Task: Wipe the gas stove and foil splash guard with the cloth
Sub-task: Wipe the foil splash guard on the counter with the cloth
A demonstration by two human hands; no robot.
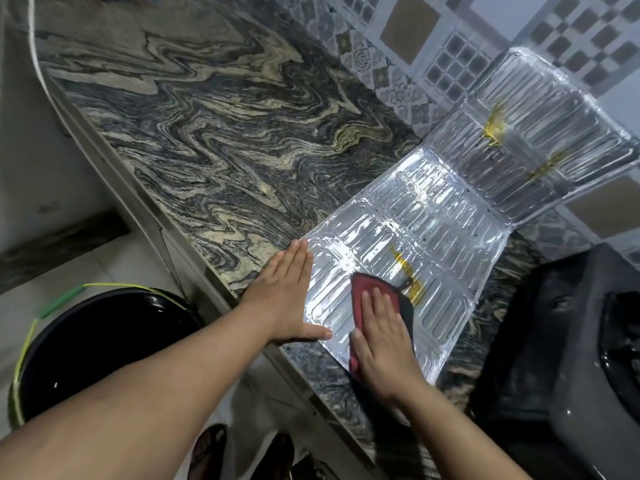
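Foil splash guard (415, 216) lying on desk (207, 133), long axis running from near desk edge up to tiled wall, far panels propped upright. Left hand (287, 299) flat, fingers straight, pinning near-left corner. Right hand (384, 337) flat, pressing red cloth (374, 289) onto near panel. Yellow smears beside cloth. Gas stove (561, 358) at right, cut off by frame, dark, detail hard to make out.

Light: even, soft, moderately bright; source not in view. Glare: white patches on the foil (433, 216) just beyond the right hand (381, 337) pressing the cloth (375, 289), strongest mid-panel. Small highlights on the bucket (104, 341) rim, left of the left hand (287, 299). Shadows faint, close under both hands. Wide-angle bending of the counter (207, 133) edge and wall tiles. Forearms at the bottom edge soft.
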